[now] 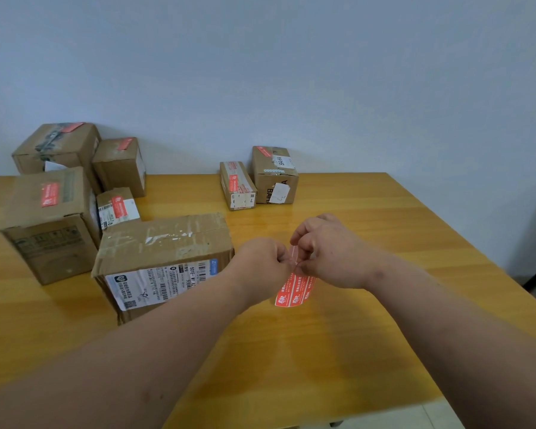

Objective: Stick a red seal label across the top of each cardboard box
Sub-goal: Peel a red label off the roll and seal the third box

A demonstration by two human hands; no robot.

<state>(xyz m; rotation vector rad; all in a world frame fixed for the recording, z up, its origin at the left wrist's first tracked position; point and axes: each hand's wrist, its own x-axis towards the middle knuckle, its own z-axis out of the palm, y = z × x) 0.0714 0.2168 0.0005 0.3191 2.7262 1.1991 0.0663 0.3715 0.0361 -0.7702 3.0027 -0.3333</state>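
Note:
A red seal label strip (294, 289) hangs between my two hands above the yellow table (369, 243). My left hand (260, 261) and my right hand (328, 252) both pinch its upper end, fingertips close together. Just left of my hands stands a large cardboard box (164, 243) with bare, scuffed top flaps and a white shipping label on its front. Several boxes carry a red label on top: a big one (48, 212) at the left, a small flat one (118, 205), and two at the back left, one large (56, 147) and one smaller (118, 165).
Two more labelled boxes, a slim one (237, 185) and a taller one (274, 174), stand at the back centre against the pale wall. The table's right edge runs diagonally at the right, with the floor beyond it.

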